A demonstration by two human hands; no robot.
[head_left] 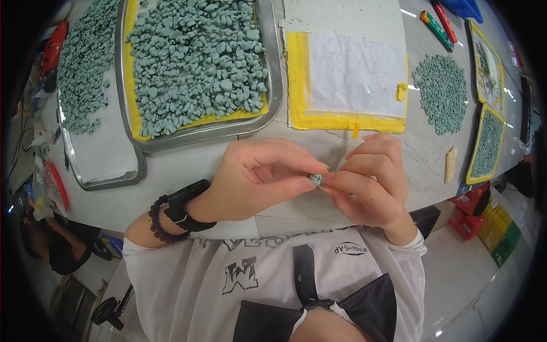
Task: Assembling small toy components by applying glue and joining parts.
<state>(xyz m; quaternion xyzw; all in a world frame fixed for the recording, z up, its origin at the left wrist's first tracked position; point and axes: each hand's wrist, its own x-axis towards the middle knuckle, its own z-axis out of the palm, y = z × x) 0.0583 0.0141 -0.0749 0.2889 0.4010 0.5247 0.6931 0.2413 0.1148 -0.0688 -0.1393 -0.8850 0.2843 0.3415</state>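
Observation:
Both hands meet over the near edge of the white table (188, 168). My left hand (259, 176) pinches a small grey-green stone piece (315, 179) between thumb and forefinger. My right hand (370, 179) touches the same piece with its fingertips from the right. A black watch and a dark bead bracelet are on my left wrist. Just beyond the hands lies a steel tray (273, 74) lined in yellow and heaped with similar grey-green pieces (196, 57).
A white sheet edged with yellow tape (347, 82) lies right of the tray. A loose pile of pieces (441, 91) and two yellow-edged mats hold more to the right. A second tray (108, 168) sits left. Another person crouches at lower left (51, 245).

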